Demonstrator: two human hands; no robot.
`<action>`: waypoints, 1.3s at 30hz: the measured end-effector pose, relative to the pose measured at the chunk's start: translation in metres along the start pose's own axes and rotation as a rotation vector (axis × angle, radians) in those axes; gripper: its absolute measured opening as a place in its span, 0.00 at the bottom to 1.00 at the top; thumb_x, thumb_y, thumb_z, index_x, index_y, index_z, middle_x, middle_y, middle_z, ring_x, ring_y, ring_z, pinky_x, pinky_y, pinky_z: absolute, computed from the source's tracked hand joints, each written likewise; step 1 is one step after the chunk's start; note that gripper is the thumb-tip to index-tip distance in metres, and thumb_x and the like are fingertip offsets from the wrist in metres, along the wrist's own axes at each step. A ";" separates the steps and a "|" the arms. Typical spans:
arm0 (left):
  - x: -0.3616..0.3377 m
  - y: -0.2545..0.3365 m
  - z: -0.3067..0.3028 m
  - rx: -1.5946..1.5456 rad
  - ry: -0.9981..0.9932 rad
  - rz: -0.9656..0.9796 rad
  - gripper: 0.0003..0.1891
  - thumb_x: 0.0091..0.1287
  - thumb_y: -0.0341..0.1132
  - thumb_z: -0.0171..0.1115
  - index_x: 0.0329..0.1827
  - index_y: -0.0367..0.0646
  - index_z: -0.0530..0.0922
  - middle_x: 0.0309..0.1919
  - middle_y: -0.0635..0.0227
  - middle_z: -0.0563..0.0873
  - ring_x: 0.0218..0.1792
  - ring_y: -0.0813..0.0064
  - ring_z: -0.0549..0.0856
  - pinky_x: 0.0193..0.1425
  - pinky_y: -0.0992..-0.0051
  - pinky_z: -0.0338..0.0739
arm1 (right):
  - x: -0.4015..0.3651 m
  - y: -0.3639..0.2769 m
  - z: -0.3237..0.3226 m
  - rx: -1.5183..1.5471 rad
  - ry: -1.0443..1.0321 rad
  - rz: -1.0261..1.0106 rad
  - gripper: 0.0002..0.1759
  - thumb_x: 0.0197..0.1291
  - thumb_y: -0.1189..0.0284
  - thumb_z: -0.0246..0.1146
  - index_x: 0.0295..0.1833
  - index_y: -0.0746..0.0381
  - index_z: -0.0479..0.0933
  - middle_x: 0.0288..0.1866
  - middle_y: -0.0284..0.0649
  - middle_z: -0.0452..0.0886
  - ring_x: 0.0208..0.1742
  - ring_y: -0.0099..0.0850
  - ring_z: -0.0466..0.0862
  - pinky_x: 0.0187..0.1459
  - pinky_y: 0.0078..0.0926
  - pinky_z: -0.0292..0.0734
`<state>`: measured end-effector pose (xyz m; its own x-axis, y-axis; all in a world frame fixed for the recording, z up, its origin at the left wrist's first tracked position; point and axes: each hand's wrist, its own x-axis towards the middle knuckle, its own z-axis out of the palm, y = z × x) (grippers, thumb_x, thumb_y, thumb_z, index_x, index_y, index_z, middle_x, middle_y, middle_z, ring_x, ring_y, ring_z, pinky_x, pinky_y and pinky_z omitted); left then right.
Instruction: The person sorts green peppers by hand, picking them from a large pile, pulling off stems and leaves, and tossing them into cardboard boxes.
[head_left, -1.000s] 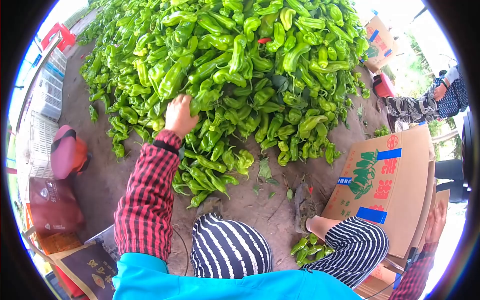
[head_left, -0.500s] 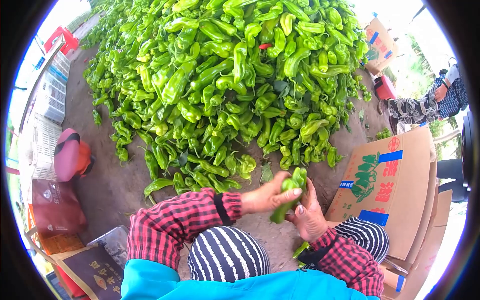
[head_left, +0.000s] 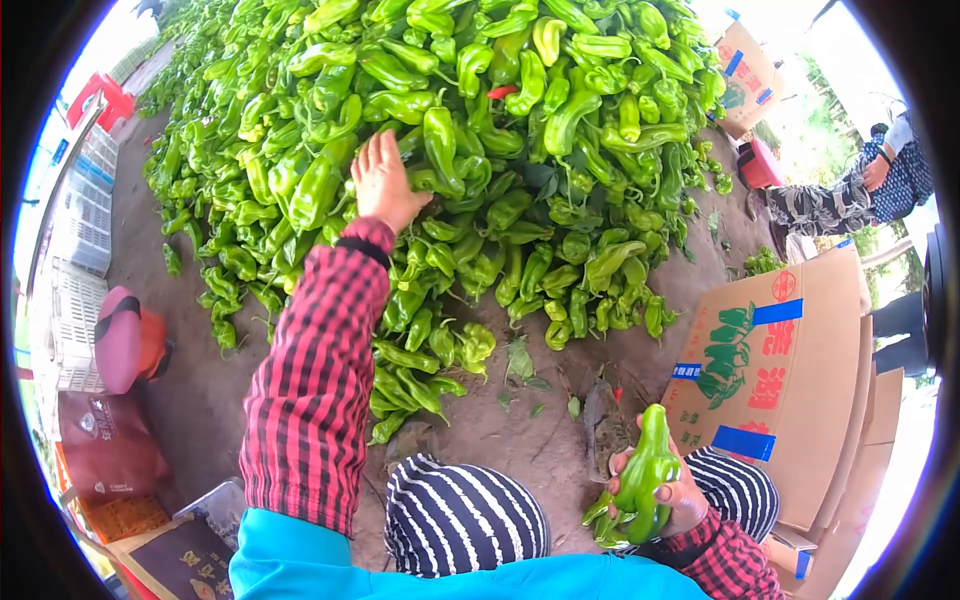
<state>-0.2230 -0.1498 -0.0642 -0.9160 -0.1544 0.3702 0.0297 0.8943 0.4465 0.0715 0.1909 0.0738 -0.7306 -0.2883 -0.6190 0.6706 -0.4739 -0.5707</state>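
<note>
A big heap of green peppers (head_left: 470, 180) lies on the ground in front of me. My left hand (head_left: 386, 186) is stretched out over the heap, its fingers extended against the peppers in the middle and nothing visibly held. Near my right knee, my right hand (head_left: 682, 492) is wrapped round green peppers (head_left: 645, 475), one long one pointing up and others bunched below it. Part of the palm is hidden behind them. A single red pepper (head_left: 502, 92) shows high in the heap.
To the right stands a printed cardboard box (head_left: 770, 370) with blue tape. On the left are a pink-topped stool (head_left: 120, 340), white plastic crates (head_left: 78, 320) and a maroon bag (head_left: 108, 445). Another person (head_left: 850, 195) sits at the far right.
My hands were together round a pepper; now they are apart. The left has reached forward and left to the heap, while the right has drawn back toward my knee with peppers in it.
</note>
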 end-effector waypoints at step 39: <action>-0.193 0.056 0.004 -2.095 -0.681 -0.838 0.23 0.57 0.47 0.55 0.53 0.47 0.69 0.45 0.52 0.78 0.37 0.61 0.81 0.39 0.62 0.79 | 0.015 0.030 -0.026 0.265 -0.071 0.103 0.35 0.49 0.68 0.63 0.63 0.57 0.57 0.52 0.43 0.68 0.47 0.39 0.74 0.40 0.43 0.75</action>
<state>-0.0461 -0.0681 -0.1141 -0.8795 0.3813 -0.2848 -0.4679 -0.8019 0.3715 0.0841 0.1937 0.0332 -0.6739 -0.3995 -0.6216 0.6915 -0.6373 -0.3401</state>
